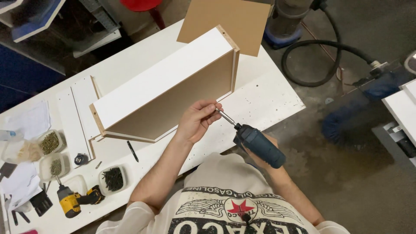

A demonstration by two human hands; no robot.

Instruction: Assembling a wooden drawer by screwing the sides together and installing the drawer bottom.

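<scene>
Driver (pixel 260 146), a dark blue cordless one, sits in the right hand (pixel 266 152), held off the near edge of the bench (pixel 268 102) with its bit (pixel 225 117) pointing up toward the left hand (pixel 197 121). Right fingers are wrapped around the grip, mostly hidden under the body. Left fingers (pixel 207 107) are pressed together in a pinch at the bit's tip, seemingly on a small screw, though it is too small to be sure. Judging from this, a bump on the trigger would spin the bit inside that pinch and could nick the fingertips or throw the screw to the floor. Just beyond the hands a white box (pixel 169 86) stands on its edge on the bench; a push with the driver could tip it over, since nothing braces it. Farther left lie a pen (pixel 132 151), a tub of dark screws (pixel 113 178) and a yellow drill (pixel 69 201), well apart from the hands.
</scene>
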